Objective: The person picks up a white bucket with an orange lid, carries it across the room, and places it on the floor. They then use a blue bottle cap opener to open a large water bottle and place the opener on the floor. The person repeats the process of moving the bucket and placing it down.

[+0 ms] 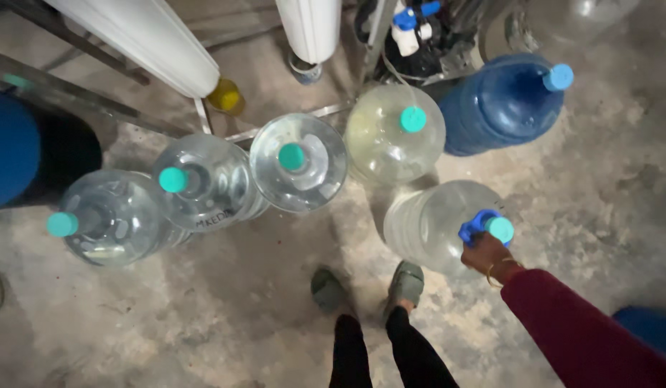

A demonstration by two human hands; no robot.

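Note:
My right hand (486, 253) grips the blue handle at the neck of a clear water jug (433, 223) with a teal cap, standing on the concrete floor just in front of my feet. A dark red sleeve covers that arm. A row of clear teal-capped jugs stands beyond: one at far left (110, 219), one beside it (207, 183), and a third in the middle (298, 162). A yellowish jug (394, 136) and a dark blue jug (502, 104) stand behind the held jug. My left hand is not in view.
White cylinders (150, 39) on a metal frame (81, 97) run along the top left. A blue drum (13, 147) stands at the left edge. Pipes and fittings (412, 29) crowd the top middle. A blue object (645, 327) lies at lower right.

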